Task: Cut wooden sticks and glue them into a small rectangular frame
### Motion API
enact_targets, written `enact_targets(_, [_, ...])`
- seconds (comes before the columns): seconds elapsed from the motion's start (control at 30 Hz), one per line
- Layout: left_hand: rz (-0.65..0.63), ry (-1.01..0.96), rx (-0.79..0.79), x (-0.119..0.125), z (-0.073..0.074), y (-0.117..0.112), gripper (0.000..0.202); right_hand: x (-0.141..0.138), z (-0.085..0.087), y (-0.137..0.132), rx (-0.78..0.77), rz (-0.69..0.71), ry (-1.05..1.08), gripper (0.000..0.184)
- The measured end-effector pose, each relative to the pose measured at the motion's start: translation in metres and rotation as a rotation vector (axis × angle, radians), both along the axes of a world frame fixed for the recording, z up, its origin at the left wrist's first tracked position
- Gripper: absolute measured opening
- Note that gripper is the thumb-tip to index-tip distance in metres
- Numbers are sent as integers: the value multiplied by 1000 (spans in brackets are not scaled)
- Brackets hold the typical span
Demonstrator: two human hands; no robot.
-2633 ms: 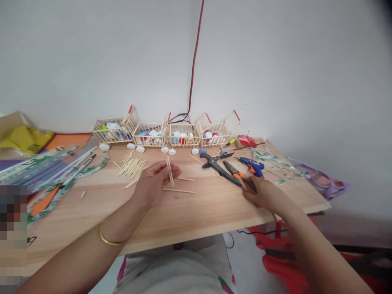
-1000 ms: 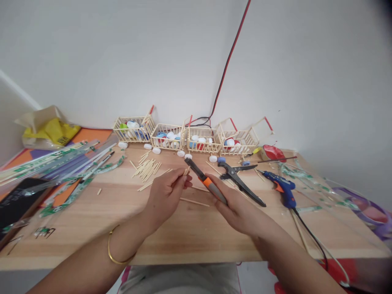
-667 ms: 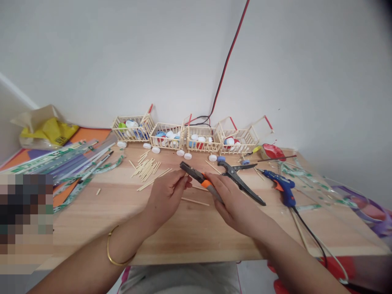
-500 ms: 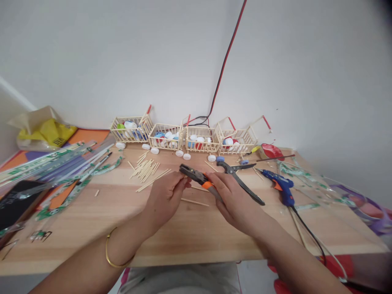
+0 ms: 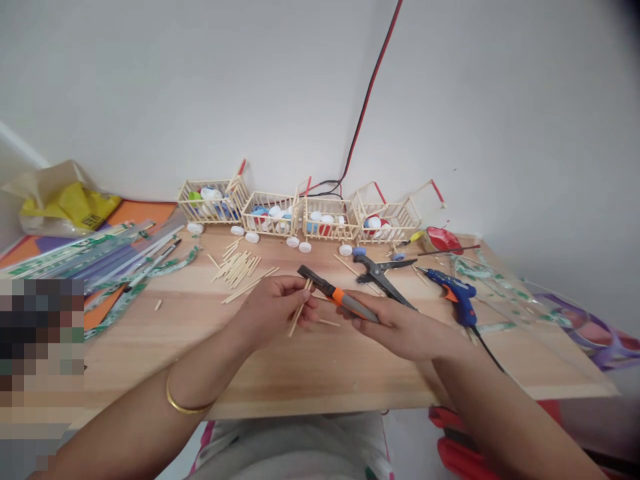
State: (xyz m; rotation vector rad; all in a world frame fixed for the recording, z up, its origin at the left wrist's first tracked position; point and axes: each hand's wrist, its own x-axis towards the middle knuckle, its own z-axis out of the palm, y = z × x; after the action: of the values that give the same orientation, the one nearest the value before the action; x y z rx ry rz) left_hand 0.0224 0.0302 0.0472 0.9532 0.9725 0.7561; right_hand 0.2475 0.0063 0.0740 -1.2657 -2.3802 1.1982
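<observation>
while the left hand (image 5: pixel 273 312) is held over the wooden table (image 5: pixel 310 373), its thumb and fingertips are closed on a small bundle of thin sticks (image 5: pixel 299 312), which slant from upper right to lower left with the lower ends poking out below the fingers. right hand (image 5: pixel 400 327) wrapped around the orange-and-grey handles of the pliers (image 5: pixel 333 293); handles held close together, dark nose pointing up and left, meeting the upper ends of the bundle just beside the left fingertips. whether the nose actually grips the sticks: cannot tell, too small. both hands sit near the middle of the table. gold bangle (image 5: pixel 183 403) on the left wrist. one loose stick (image 5: pixel 327 323) lies on the wood between the two hands. behind the left hand, a loose pile of sticks (image 5: pixel 240 270). behind the right hand, black shears (image 5: pixel 383 275) lying flat; to their right a blue glue gun (image 5: pixel 457 297), its black cord trailing toward the front edge. along the wall, a row of four stick-built carts (image 5: pixel 300 217) holding bottle caps. red lid (image 5: pixel 443 239) at the row's right end. red-and-black cable (image 5: pixel 370 100) runs down the wall to the carts. far left: plastic sleeves (image 5: pixel 100 257), yellow bag (image 5: pixel 70 203).
</observation>
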Motion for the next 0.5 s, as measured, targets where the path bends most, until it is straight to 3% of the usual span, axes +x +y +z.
enact_targets(0.23, [-31,-84,-93,-4,-7,3,15,2,3,3,-113,56,4,25])
enact_targets(0.5, [-66,-80,-148,-6,-8,7,14,1,0,3,-75,82,-33,24])
